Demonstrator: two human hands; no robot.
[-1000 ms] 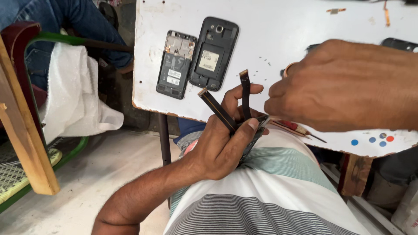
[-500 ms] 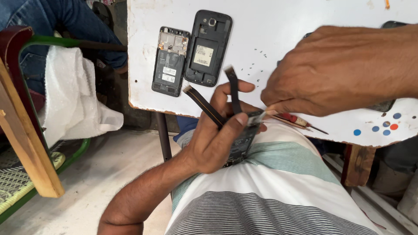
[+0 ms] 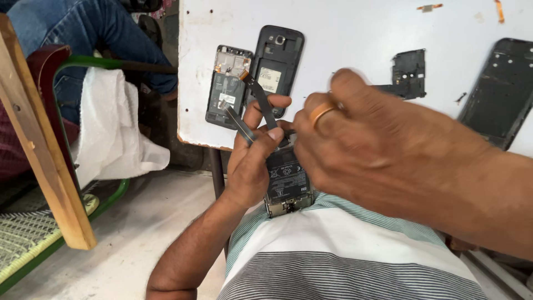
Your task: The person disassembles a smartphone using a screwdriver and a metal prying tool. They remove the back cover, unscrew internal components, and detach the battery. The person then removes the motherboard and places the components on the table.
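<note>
Opened black phone (image 3: 286, 180) with exposed battery, upright against the striped shirt, two flex strips (image 3: 261, 105) sticking up

left hand (image 3: 252, 161): fingers curled, gripping | right hand (image 3: 366, 144): palm down, fingertips pinched

The opened phone (image 3: 286, 180) in the left hand (image 3: 252, 166) shows a matt black battery face with a dull metal frame at its lower end. Two thin flex ribbons (image 3: 261, 105) rise from it, dark and slightly shiny like plastic film. The right hand (image 3: 361, 150) wears a smooth, glossy ring (image 3: 322, 111) of orange-gold metal. The table top (image 3: 355, 33) is white painted board, matt, scratched and stained. The two phone bodies (image 3: 255, 78) lying on it are of matt black plastic. The shirt (image 3: 344, 261) is soft striped knit cloth. The white sheet (image 3: 114, 128) looks like thin crumpled fabric. The beam (image 3: 41, 144) is bare, rough wood.
</note>
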